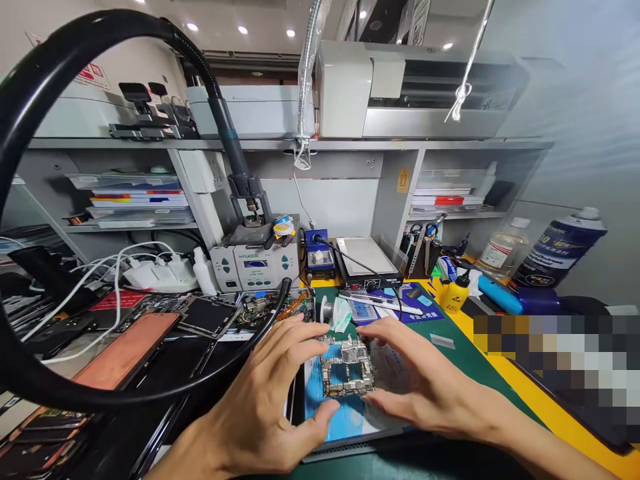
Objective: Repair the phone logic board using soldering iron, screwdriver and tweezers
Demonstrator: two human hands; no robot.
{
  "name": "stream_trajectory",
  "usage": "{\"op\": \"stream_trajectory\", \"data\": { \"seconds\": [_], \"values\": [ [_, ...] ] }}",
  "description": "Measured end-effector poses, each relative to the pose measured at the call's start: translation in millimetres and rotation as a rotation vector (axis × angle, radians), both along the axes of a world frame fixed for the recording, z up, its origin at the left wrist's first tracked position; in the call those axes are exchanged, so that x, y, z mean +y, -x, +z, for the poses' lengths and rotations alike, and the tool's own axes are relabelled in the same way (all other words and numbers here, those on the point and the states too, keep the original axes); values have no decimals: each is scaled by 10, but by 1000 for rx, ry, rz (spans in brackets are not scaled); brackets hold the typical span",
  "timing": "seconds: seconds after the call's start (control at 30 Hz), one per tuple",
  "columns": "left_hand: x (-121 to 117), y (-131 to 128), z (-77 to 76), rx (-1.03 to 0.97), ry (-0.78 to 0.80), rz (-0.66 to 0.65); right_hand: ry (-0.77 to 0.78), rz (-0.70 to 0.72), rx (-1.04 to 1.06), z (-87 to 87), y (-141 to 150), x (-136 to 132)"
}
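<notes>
A small phone circuit board (347, 367) with metal shields lies on a blue pad (350, 417) in front of me. My left hand (265, 400) touches its left side, fingers spread over the top edge and thumb at the lower left corner. My right hand (425, 387) frames the right side, fingers stretched toward the board's top and thumb along its bottom right edge. Both hands steady the board flat on the pad rather than lifting it.
A thick black hose (65, 60) loops over the left of the bench to a hot-air station (255, 263). Phone parts and a copper-coloured panel (127, 350) lie at left. At right stand a yellow bottle (455, 293), a spray can (560, 247) and a clear bottle (503, 250).
</notes>
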State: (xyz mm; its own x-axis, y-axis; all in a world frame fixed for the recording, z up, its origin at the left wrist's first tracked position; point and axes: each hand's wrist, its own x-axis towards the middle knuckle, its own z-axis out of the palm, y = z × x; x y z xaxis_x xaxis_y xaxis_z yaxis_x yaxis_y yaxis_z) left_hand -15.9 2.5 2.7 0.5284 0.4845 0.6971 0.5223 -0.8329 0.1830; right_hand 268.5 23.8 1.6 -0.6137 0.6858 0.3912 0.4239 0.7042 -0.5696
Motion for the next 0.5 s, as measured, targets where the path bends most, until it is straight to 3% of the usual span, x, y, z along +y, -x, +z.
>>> {"op": "stream_trajectory", "data": {
  "seconds": [0.3,0.5],
  "values": [
    [-111,-18,32,-140,190,32,108,-83,72,40,26,-104],
    [-10,-38,33,-256,213,-69,140,-47,143,200,17,-139]
  ]
}}
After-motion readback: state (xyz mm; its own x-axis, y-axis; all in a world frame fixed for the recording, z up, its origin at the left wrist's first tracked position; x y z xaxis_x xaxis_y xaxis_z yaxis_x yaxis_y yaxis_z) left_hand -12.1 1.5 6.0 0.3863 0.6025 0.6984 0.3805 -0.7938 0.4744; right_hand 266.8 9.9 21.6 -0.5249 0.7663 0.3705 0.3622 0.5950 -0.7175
